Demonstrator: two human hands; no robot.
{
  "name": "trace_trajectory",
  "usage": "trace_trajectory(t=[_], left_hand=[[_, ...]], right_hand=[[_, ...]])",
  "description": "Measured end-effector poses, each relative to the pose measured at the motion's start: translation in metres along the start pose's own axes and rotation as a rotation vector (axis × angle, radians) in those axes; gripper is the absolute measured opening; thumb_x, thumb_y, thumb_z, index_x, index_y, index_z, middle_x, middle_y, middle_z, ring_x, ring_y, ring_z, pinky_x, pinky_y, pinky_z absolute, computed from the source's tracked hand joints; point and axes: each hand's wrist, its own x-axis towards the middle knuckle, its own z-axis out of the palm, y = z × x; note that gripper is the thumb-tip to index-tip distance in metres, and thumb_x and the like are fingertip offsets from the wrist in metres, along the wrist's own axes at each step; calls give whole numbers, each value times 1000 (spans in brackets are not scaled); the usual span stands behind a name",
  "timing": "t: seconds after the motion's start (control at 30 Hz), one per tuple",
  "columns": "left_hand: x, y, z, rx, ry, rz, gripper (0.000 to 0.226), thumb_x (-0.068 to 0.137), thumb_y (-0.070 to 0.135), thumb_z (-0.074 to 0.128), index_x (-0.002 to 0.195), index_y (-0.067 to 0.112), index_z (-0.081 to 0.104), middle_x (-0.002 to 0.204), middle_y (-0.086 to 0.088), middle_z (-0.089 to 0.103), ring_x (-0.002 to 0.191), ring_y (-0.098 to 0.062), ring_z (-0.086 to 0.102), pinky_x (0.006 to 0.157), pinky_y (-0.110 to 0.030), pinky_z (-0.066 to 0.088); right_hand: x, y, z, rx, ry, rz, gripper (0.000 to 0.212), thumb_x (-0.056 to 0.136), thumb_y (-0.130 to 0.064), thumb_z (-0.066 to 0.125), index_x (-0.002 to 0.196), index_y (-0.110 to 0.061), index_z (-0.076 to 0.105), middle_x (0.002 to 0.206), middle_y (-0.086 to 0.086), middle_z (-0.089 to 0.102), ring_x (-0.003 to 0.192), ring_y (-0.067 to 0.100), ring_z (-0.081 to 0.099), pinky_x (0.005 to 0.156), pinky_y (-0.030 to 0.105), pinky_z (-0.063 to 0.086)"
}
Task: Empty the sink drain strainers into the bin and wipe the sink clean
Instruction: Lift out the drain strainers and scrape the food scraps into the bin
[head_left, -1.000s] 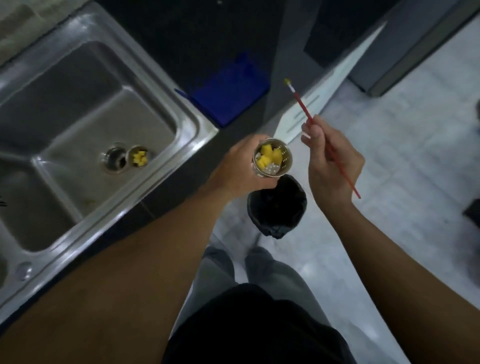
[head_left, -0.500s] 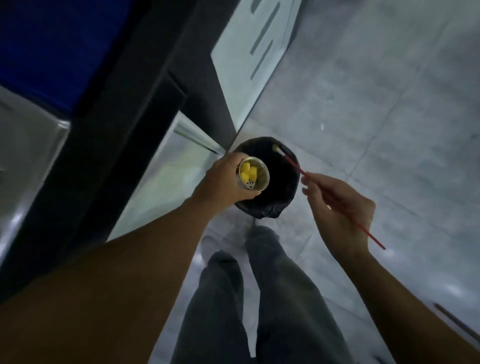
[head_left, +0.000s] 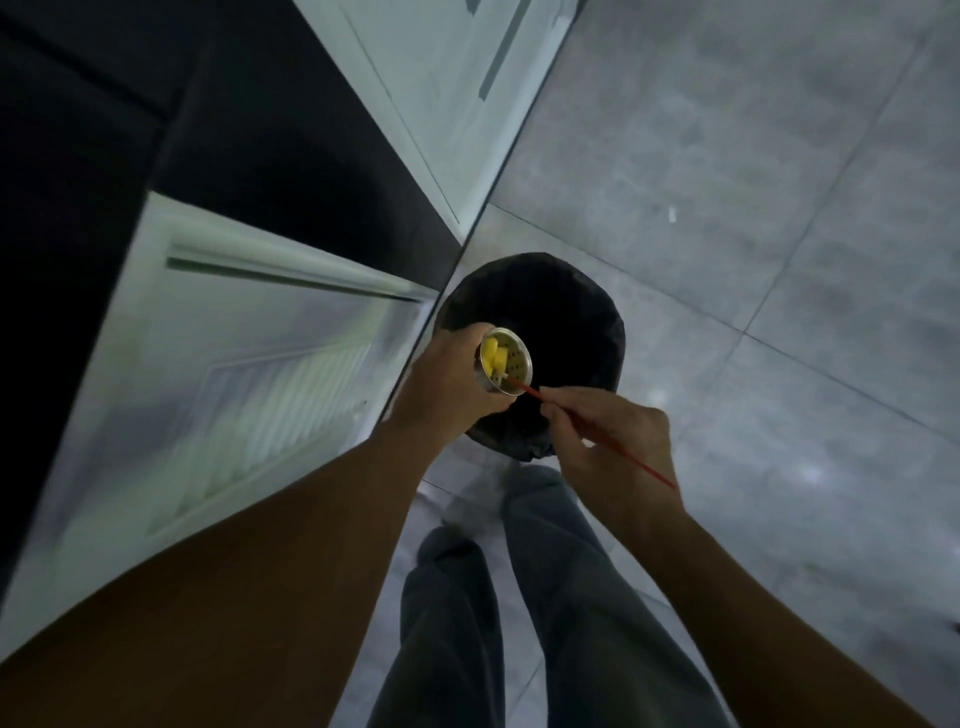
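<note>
My left hand (head_left: 441, 389) grips a small metal drain strainer (head_left: 514, 364), tilted toward the right over the black-lined bin (head_left: 561, 317) on the floor. Yellow scraps (head_left: 493, 357) sit inside the strainer against its left side. My right hand (head_left: 608, 441) pinches a thin red brush (head_left: 623, 451); its tip reaches inside the strainer and touches the yellow scraps. The sink is out of view.
White cabinet doors (head_left: 249, 364) stand to the left of the bin, under a dark counter edge (head_left: 104, 130). Grey floor tiles (head_left: 753, 208) spread to the right. My legs in grey trousers (head_left: 519, 597) are just in front of the bin.
The view has swung from the sink down to the bin. Both hands have lowered over the bin, the strainer has tilted, and the brush tip has gone into the strainer.
</note>
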Motion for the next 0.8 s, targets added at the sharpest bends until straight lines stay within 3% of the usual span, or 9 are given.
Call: trace_trajectory(t=[0.1,0.3,0.47,0.57,0.8], left_hand=[[7,0,12,1,-21,-46,85,69,44,89,141,30,46,137,-5,54,126,-24,51,89,-28,41],[19,7,24,27,-48,-79,87,71,39,89,144,26,45,138,-8,54,130,-27,48,102,-41,48],[30,9,32,51,-55,-81,88,70,35,89,145,23,44,137,-9,53,129,-27,49,102,-40,47],[34,11,36,68,-81,-82,92,70,38,89,147,24,41,139,-9,51,128,-27,50,102,-40,47],[38,11,37,96,-77,-72,90,73,40,88,147,21,42,142,-10,52,133,-28,48,106,-44,48]], right_hand=[[0,3,11,0,-20,86,17,94,-8,66,103,-16,79,92,-3,77,75,7,69,77,20,61],[-7,17,17,14,30,174,18,94,-5,66,99,-16,78,85,-8,74,67,2,66,70,6,54],[-7,33,18,18,39,64,18,91,-4,71,104,-14,78,95,-5,77,78,5,71,77,19,60],[1,38,22,46,23,95,19,94,-5,69,107,-15,79,99,-5,78,81,4,71,80,22,61],[5,43,23,47,72,156,17,95,-10,68,106,-19,78,94,-13,74,77,-2,68,80,14,58]])
